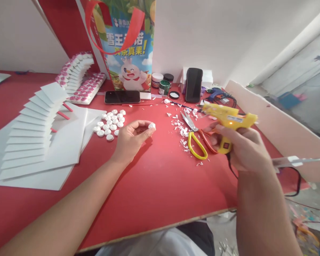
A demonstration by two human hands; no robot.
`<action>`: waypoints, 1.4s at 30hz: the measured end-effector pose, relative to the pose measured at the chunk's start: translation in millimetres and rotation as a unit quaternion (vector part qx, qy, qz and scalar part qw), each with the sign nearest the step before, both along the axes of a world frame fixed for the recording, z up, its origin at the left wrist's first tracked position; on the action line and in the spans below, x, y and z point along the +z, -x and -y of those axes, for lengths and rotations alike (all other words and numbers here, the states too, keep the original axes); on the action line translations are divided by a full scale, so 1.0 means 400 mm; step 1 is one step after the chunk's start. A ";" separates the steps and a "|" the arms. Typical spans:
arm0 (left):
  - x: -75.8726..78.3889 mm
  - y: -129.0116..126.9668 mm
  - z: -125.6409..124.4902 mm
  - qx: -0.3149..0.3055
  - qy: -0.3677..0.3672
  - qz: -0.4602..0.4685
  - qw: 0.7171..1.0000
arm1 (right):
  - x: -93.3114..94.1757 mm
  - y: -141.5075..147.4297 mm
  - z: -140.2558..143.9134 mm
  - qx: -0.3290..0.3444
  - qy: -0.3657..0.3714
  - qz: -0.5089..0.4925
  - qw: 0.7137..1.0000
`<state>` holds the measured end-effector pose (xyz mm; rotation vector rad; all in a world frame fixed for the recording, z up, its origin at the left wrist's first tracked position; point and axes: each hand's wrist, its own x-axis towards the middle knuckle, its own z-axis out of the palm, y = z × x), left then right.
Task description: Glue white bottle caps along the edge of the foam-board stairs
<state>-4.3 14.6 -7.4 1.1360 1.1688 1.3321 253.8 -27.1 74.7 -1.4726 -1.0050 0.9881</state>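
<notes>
Red table (160,185) carries the following. Left side: fanned stack of white foam sheets (32,135) lying on larger white sheets, with red sticks (63,114) showing beneath. Behind it, a curved row of white pieces with pink-patterned edges (77,73). Rear centre: printed paper bag (128,46) with red handles, upright against the wall; a dark phone (122,96) lies flat just in front of it. Further right — three small paint jars (162,83), a loose black lid (174,95) and a second phone (193,84) propped upright. Scissors (196,137), one yellow and one orange handle, lie among white scraps (180,128). A blue tool (216,93) sits at the rear right.
</notes>
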 end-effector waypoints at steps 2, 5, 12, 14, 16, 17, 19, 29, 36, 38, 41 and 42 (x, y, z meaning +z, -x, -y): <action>-0.005 0.001 -0.003 0.002 -0.004 -0.004 1.000 | -0.013 0.046 0.006 0.098 0.022 -0.008 0.995; -0.011 0.002 -0.004 -0.002 -0.012 -0.008 1.000 | -0.052 0.090 0.012 0.168 0.042 -0.022 0.985; -0.016 0.002 -0.001 -0.021 -0.029 -0.026 0.999 | -0.091 0.098 0.018 0.205 0.068 -0.038 0.976; -0.014 0.001 0.000 -0.027 -0.035 -0.025 0.999 | -0.092 0.097 0.017 0.208 0.072 -0.037 0.975; -0.013 0.000 0.002 -0.032 -0.043 -0.028 0.998 | -0.093 0.097 0.017 0.209 0.074 -0.031 0.975; -0.012 0.000 0.003 -0.034 -0.047 -0.031 0.998 | -0.094 0.097 0.017 0.209 0.075 -0.028 0.975; -0.012 0.001 0.005 -0.038 -0.054 -0.038 0.997 | -0.095 0.098 0.017 0.210 0.075 -0.023 0.975; -0.009 -0.003 0.007 -0.042 -0.055 -0.035 0.997 | -0.090 0.103 0.015 0.205 0.080 -0.002 0.976; -0.005 -0.002 0.008 -0.040 -0.044 -0.032 0.998 | -0.091 0.103 0.016 0.209 0.059 0.009 0.976; -0.005 -0.003 0.008 -0.038 -0.041 -0.030 0.998 | -0.092 0.103 0.017 0.208 0.053 0.019 0.977; -0.004 -0.004 0.009 -0.037 -0.039 -0.025 0.998 | -0.092 0.104 0.017 0.210 0.047 0.026 0.976; -0.003 -0.004 0.009 -0.038 -0.038 -0.023 0.998 | -0.093 0.104 0.017 0.211 0.047 0.026 0.976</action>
